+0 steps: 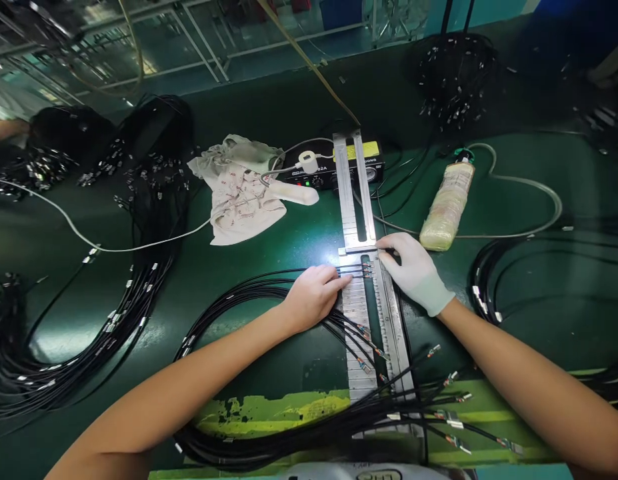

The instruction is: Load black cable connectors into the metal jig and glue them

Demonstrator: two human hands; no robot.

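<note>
My left hand is bare and closed on thin black cables, its fingers over the slotted metal fixture. The cables' stripped ends, with small coloured wires and metal tips, lie across the fixture's slot. My right hand, in a white glove, is closed with thumb and fingers at the right end of the metal crossbar. More loose cable ends fan out below my left hand. A big bundle of black cables curves across the near part of the fixture.
Behind the fixture sits a black control box with lit indicators. A white handheld tool lies on a crumpled cloth. At right lies a wrapped bottle with a tube. Coiled cables cover the left side. Part of another person shows far left.
</note>
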